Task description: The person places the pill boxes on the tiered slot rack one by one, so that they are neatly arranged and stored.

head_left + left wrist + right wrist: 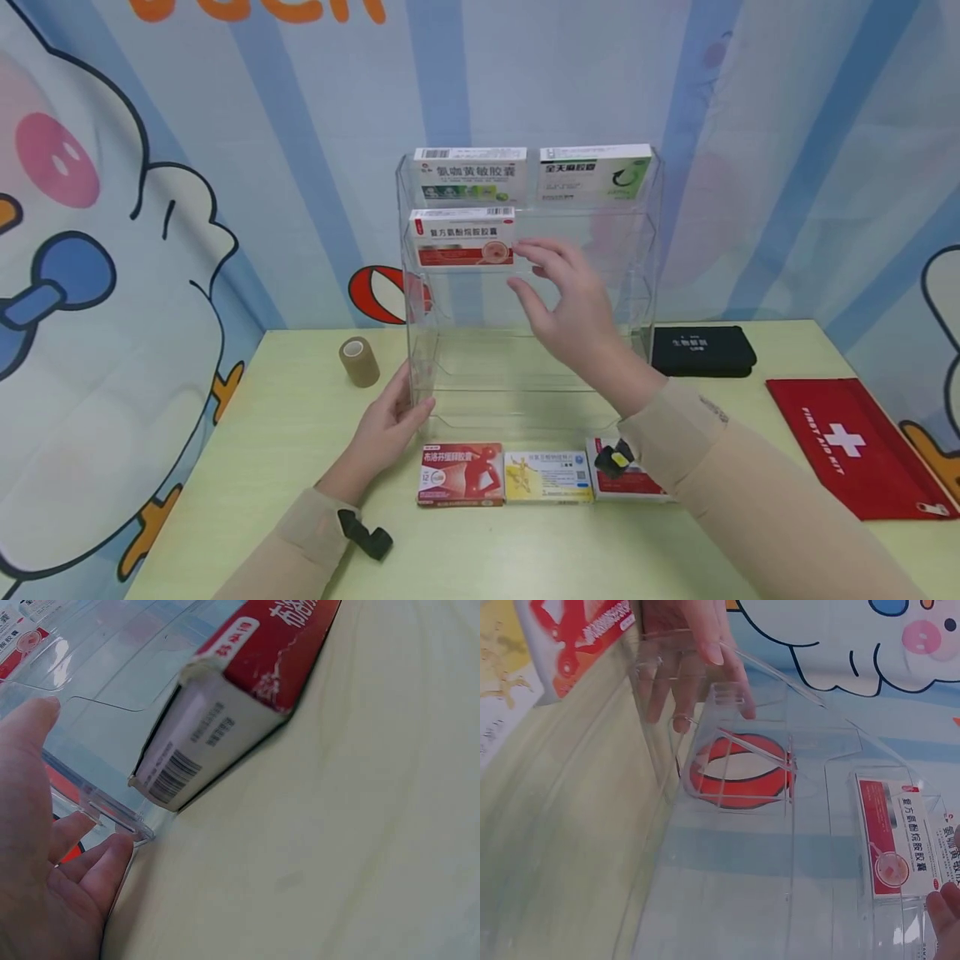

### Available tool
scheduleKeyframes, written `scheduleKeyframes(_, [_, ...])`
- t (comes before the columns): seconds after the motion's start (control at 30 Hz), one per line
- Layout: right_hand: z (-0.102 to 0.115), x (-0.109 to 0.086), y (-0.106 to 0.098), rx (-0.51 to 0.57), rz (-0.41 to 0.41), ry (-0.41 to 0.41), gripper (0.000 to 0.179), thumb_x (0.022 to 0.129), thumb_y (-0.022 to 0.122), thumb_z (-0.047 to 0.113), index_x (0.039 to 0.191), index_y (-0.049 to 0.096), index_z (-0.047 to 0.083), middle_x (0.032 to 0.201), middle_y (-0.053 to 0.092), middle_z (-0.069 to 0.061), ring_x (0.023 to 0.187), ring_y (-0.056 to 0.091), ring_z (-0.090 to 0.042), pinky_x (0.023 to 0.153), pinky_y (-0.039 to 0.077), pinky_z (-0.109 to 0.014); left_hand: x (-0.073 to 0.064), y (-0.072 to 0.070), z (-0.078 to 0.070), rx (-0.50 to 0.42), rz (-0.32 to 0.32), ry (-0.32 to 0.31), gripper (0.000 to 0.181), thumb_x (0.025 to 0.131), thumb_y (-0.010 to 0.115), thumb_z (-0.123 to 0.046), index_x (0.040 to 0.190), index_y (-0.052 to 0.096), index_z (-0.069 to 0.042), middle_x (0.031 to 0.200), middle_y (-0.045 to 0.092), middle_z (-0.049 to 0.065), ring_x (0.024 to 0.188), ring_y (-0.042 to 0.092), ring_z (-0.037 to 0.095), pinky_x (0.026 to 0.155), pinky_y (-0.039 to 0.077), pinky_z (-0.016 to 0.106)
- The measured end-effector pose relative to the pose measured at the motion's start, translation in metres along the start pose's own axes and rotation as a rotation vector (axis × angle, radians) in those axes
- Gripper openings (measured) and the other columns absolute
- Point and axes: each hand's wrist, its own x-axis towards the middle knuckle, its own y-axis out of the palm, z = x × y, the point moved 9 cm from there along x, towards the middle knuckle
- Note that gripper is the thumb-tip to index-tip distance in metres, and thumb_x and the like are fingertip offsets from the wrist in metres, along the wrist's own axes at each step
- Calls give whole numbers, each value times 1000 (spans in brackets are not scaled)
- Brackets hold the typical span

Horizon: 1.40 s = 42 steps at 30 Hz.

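Note:
A clear acrylic display rack [517, 391] with stepped shelves stands on the table. My left hand [380, 427] grips its lower left side, thumb in front and fingers behind the edge, as the left wrist view shows. On the middle shelf, at the left, leans a white-and-red medicine box [462, 237]. Close by its right edge is my right hand [573, 304], fingers loosely bent and thumb apart, with nothing held; whether a fingertip touches the box is unclear. The top shelf bears a white-and-green capsule box [471, 177] and another green-and-white box [594, 175].
Before the rack lie a red medicine box [461, 475], a yellow-and-white box [548, 477] and a red-and-white box [630, 483] partly behind the right wrist's camera. A brown tape roll [359, 362] stands left; a black case [702, 352] and red first aid pouch [858, 446] lie right.

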Motion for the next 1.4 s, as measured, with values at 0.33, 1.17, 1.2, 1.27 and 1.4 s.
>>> scheduleKeyframes(0.33, [4,-40,-10,-13,27,-66,45,99,82,10,142,70,2,141,71,-16,120,73,-31,104,65,-45,1,0,5,-7,0,12,80,111,69,-33,176,23,-39,177,42,11,161,47,36,127,46,57])
scheduleKeyframes(1.17, [-34,-141,-65,-169,123,45,66,83,93,4,144,69,7,133,75,-9,109,74,-23,106,43,2,2,0,7,1,7,-19,81,110,69,-37,174,21,-49,179,39,5,164,43,33,129,44,54])
scheduleKeyframes(1.2, [-37,-146,-67,-183,129,56,66,83,93,4,143,69,7,133,75,-9,108,74,-23,105,42,3,2,0,7,1,7,-20,81,110,69,-37,174,21,-49,179,39,5,164,43,34,129,44,55])
scheduleKeyframes(1.27, [-42,-154,-68,-210,143,71,65,83,94,6,142,69,7,133,76,-9,107,75,-23,103,42,3,2,0,8,1,4,-22,81,110,69,-37,174,21,-49,179,40,6,163,44,34,128,45,55])
scheduleKeyframes(1.4, [-52,-170,-69,-259,181,105,63,84,94,11,141,68,8,132,76,-8,107,76,-22,99,53,-5,1,-1,9,4,-1,-41,81,110,70,-38,174,21,-50,179,40,5,163,44,34,128,45,55])
